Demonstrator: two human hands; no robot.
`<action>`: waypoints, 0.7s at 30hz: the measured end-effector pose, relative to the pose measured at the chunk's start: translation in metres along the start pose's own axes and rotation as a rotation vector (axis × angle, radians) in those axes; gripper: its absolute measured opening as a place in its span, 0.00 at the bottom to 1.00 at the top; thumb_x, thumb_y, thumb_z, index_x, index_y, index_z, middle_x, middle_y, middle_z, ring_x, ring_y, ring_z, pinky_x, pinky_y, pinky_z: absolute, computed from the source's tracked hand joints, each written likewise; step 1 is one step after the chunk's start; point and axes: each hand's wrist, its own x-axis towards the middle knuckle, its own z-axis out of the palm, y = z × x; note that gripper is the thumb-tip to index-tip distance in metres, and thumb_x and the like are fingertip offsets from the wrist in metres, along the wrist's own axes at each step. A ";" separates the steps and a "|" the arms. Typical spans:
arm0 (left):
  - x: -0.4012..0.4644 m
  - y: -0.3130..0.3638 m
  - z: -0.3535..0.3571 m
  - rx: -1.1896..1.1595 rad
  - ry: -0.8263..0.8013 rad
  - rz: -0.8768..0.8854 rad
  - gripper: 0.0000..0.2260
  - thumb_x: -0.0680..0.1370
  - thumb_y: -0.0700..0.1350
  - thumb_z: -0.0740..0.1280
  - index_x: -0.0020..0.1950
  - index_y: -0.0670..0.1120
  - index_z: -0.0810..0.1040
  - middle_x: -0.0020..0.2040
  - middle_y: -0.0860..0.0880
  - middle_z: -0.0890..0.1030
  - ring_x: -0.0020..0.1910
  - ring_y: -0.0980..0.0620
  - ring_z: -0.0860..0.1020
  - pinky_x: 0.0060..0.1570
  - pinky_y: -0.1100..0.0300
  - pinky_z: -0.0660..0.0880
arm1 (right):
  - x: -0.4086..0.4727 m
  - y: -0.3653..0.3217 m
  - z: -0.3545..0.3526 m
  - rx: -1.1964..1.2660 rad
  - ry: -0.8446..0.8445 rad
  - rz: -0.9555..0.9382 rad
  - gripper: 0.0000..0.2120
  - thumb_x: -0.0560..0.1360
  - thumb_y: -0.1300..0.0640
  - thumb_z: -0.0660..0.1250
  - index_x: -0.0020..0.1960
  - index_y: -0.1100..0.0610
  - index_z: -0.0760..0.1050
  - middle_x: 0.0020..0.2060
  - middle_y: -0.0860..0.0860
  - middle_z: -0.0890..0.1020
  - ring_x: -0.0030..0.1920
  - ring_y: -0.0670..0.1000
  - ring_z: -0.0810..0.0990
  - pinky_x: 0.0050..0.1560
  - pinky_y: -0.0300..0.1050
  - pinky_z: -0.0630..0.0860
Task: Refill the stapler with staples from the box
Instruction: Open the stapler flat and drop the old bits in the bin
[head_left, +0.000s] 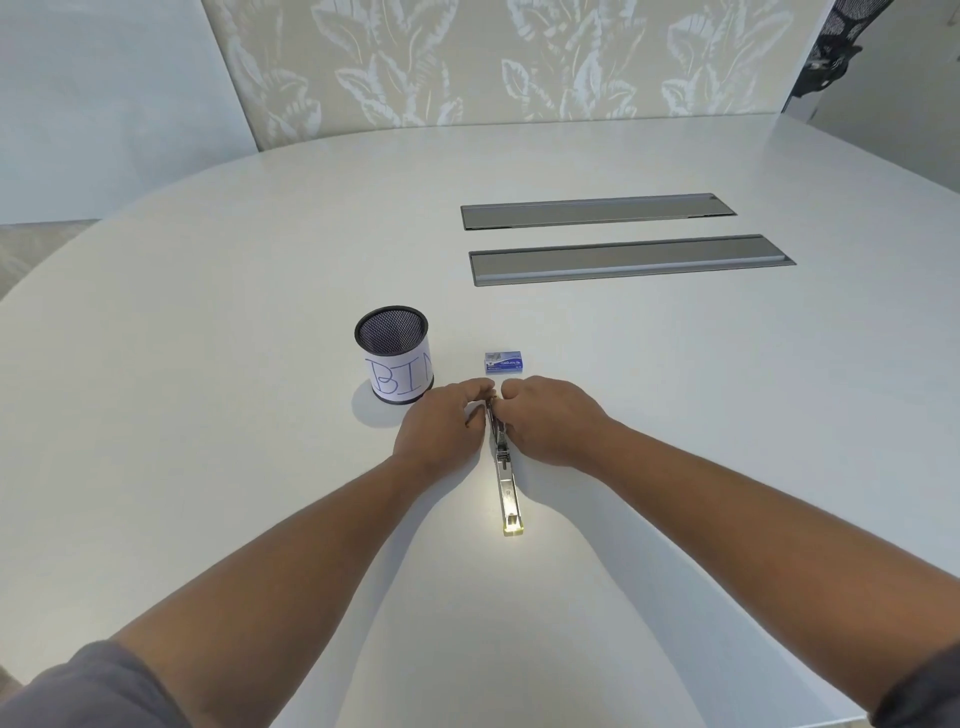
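1. Head view, centre of the frame: the stapler (505, 470) lies swung open flat on the white table (260, 291), its long metal arm pointing toward the bottom edge; the left hand (441, 428) and right hand (545, 421) meet over its far end, fingers curled onto it.
2. Just above the hands sits the small blue staple box (503, 362), closed and untouched; left of it stands a mesh cup labelled BIN (394, 358).
3. Judged step: opening or readying the magazine; next, one hand must free itself, reach the box and draw out a strip.
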 end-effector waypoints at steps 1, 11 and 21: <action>0.000 0.000 0.000 -0.001 -0.003 -0.005 0.17 0.77 0.48 0.63 0.64 0.59 0.78 0.57 0.62 0.84 0.51 0.57 0.82 0.53 0.60 0.78 | -0.001 0.000 0.000 0.011 0.003 -0.008 0.10 0.79 0.58 0.59 0.54 0.58 0.78 0.48 0.53 0.77 0.45 0.58 0.77 0.36 0.48 0.66; 0.000 0.001 -0.001 -0.032 0.003 -0.002 0.17 0.77 0.47 0.62 0.63 0.59 0.79 0.55 0.63 0.84 0.55 0.59 0.81 0.56 0.57 0.79 | -0.023 0.002 0.008 0.203 0.106 -0.035 0.13 0.79 0.61 0.60 0.56 0.59 0.81 0.44 0.55 0.78 0.40 0.60 0.76 0.38 0.55 0.74; 0.000 0.000 0.000 -0.028 0.013 -0.001 0.17 0.76 0.47 0.63 0.63 0.59 0.79 0.55 0.64 0.84 0.57 0.60 0.81 0.57 0.59 0.77 | -0.018 0.005 0.003 0.552 0.065 0.131 0.12 0.80 0.58 0.63 0.56 0.51 0.84 0.44 0.51 0.82 0.44 0.50 0.77 0.49 0.48 0.75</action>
